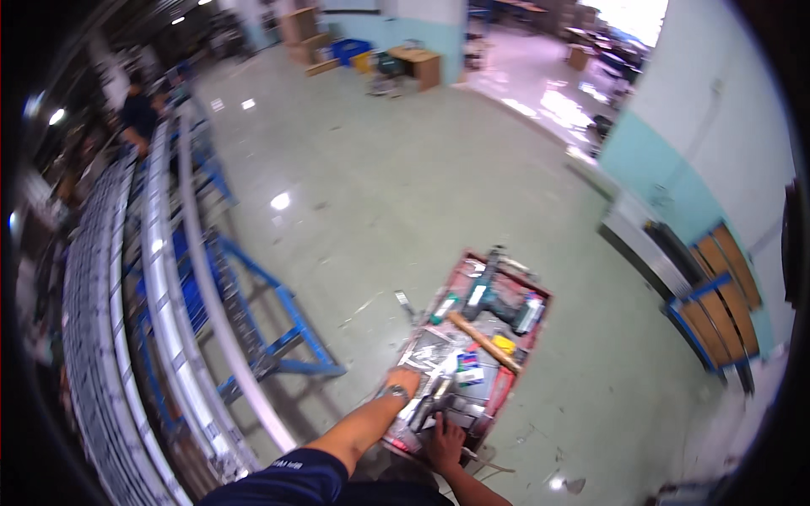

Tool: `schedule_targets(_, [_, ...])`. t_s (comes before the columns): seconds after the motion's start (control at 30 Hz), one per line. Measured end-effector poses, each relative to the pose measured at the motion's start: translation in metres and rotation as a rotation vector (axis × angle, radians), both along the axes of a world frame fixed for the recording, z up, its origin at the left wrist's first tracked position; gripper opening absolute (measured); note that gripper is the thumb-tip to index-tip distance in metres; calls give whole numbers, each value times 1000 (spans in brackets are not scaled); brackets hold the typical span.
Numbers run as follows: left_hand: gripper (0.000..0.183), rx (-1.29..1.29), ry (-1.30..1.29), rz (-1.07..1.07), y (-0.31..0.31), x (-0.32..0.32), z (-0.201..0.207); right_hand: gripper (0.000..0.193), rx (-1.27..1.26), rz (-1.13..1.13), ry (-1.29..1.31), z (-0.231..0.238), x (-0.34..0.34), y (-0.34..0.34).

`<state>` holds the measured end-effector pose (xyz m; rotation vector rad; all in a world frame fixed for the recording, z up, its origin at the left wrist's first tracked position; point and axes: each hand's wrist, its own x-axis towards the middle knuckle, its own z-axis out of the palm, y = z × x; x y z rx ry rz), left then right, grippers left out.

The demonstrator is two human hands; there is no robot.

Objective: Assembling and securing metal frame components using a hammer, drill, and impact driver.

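Below me a red tool tray [547,297] is heaped with tools and small packages. My left hand [405,381], a watch on its wrist, reaches into the tray's left side; its fingers are blurred, and whether they grip anything cannot be made out. At the near end, my right hand [445,440] rests over dark and metal items with its fingers stretched and apart. Ahead of both hands lies a wooden handle [485,341], slanting across the tray. Beyond it is a dark teal power tool [483,291]. A yellow item [504,344] sits beside the handle.
Long metal profiles [160,244] lie at left on blue stands [291,325]. Another person [139,110] stands at their far end. A small flat object [403,299] is on the floor left of the tray. Wood-topped blue frames [715,325] lean by the right wall.
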<state>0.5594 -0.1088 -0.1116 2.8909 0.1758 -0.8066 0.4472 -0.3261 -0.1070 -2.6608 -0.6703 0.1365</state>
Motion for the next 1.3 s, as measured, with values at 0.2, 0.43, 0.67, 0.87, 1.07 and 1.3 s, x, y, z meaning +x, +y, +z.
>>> schedule_targets(0.2, [22,92,-96,-112,4,-6,12,69,-19,3,-53,-6,1,-1])
schedule_targets(0.43, [18,4,-148,-141,10,-7,21,71,19,20,-50,6,7,3])
schedule_targets(0.67, [19,-47,-376,15,1,-15,31,85,-64,-67,3,2,9,11])
schedule_targets(0.87, [17,-467,-464,358,-3,-48,71,94,-335,67,169,35,36,19])
schedule_targets(1.07, [19,-1457,-429,910,37,-179,170,91,-141,166,265,32,46,2])
schedule_targets(1.3, [28,-1534,-568,1118,82,-366,240,82,-57,93,473,67,53,-19])
